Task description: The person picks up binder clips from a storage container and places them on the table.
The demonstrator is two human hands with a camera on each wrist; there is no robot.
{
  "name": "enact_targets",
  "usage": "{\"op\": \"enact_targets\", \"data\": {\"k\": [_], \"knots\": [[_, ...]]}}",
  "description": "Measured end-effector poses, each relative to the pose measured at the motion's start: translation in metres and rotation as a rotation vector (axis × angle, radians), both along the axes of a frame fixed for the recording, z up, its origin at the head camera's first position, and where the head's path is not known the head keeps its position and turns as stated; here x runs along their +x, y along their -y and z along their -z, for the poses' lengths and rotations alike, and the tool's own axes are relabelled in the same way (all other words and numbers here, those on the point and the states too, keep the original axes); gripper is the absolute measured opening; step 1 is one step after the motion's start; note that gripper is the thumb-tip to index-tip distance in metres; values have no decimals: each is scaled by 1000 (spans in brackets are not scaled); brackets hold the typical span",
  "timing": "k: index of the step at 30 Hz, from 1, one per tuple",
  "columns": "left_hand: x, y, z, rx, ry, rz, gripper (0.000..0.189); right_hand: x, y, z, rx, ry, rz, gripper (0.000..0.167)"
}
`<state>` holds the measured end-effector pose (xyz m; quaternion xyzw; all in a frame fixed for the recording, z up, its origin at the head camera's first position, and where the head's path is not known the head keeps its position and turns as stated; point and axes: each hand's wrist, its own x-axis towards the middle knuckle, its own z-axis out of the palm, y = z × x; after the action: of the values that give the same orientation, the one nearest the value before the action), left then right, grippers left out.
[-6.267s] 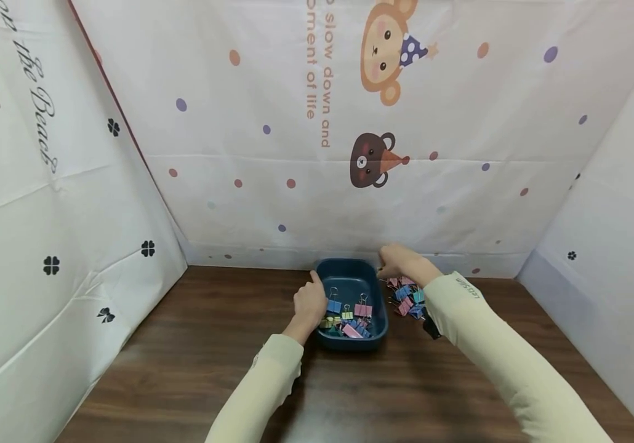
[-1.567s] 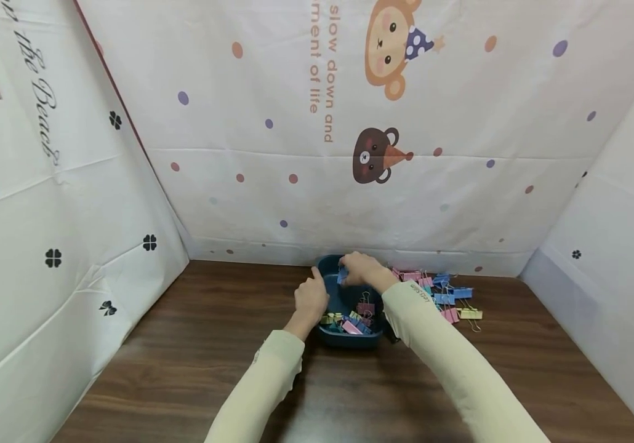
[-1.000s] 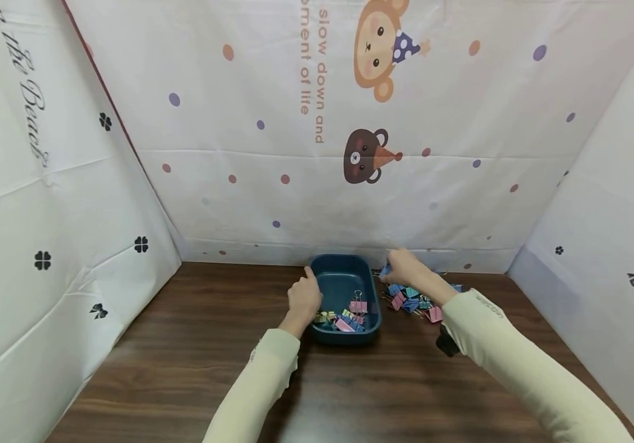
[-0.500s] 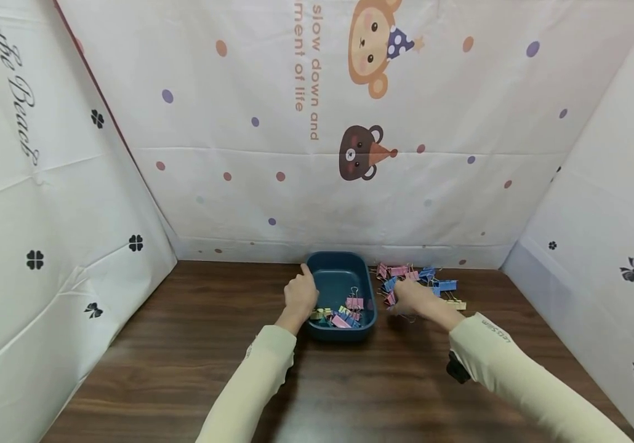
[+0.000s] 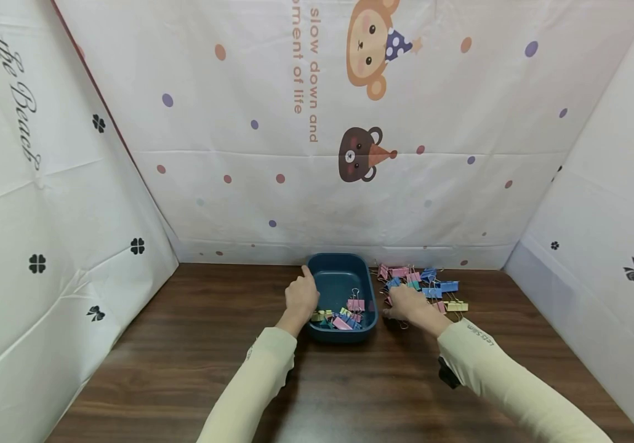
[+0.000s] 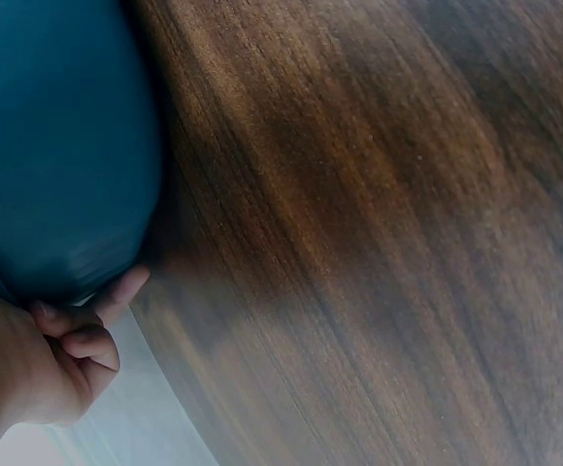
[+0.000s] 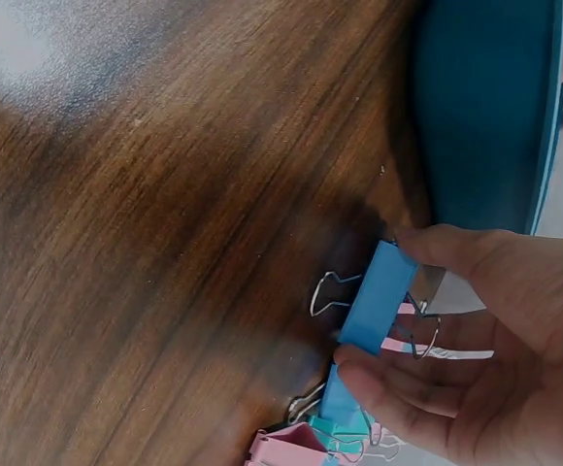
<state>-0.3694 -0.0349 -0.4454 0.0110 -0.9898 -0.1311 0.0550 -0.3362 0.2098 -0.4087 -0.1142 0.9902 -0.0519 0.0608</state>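
Note:
A dark teal bin (image 5: 341,336) stands near the back wall, with small binder clips (image 5: 341,323) in its front part and a pink binder clip (image 5: 356,305) upright behind them. My left hand (image 5: 300,298) holds the bin's left rim; the left wrist view shows its fingers (image 6: 92,348) curled by the bin's end. My right hand (image 5: 412,306) is low over the table, right of the bin. In the right wrist view, its thumb and a fingertip pinch a blue binder clip (image 7: 374,296) with wire handles spread. More blue shows just below that fingertip.
Loose binder clips in pink, blue, teal and yellow lie right of the bin, among them a blue one (image 5: 449,287) and a yellow one (image 5: 457,306). Behind the wooden table (image 5: 184,369) hangs a printed white sheet (image 5: 239,209), with more sheets at both sides.
My right hand left the bin carrying a blue binder clip, reached the loose clips, and lowered to their front edge. The large blue clip seen in the bin earlier is gone. My left hand stays.

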Motion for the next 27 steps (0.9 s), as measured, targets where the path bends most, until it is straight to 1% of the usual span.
{"op": "enact_targets", "data": {"k": [3,5,7,10,13,15,16,19,21,23,27], "knots": [[0,1,1,-3,-1,-3,77,-2,1,-1,19,1,-3,32],[0,1,1,-5,0,-9,78,-4,2,-6,35,9,-5,31],[0,1,2,-10,0,-14,78,-7,5,-14,56,3,-15,31],[-1,-1,2,-15,-3,-8,77,-11,9,-29,91,-37,-35,26],[-2,-2,3,-19,-8,-2,77,-14,16,-44,94,-83,-67,16],[-3,-2,3,-20,-9,-3,78,-16,24,-50,73,-112,-86,9],[-3,-2,3,-19,-9,-5,78,-17,29,-52,57,-129,-99,9],[-3,-2,3,-15,-4,-1,77,-19,47,-51,31,-159,-129,14],[-3,-2,3,-8,1,6,78,-21,59,-47,19,-150,-138,18],[-3,-2,3,-2,3,9,77,-23,70,-42,12,-115,-137,19],[-3,0,3,7,-2,5,77,-28,89,-30,26,-28,-120,14]]}}
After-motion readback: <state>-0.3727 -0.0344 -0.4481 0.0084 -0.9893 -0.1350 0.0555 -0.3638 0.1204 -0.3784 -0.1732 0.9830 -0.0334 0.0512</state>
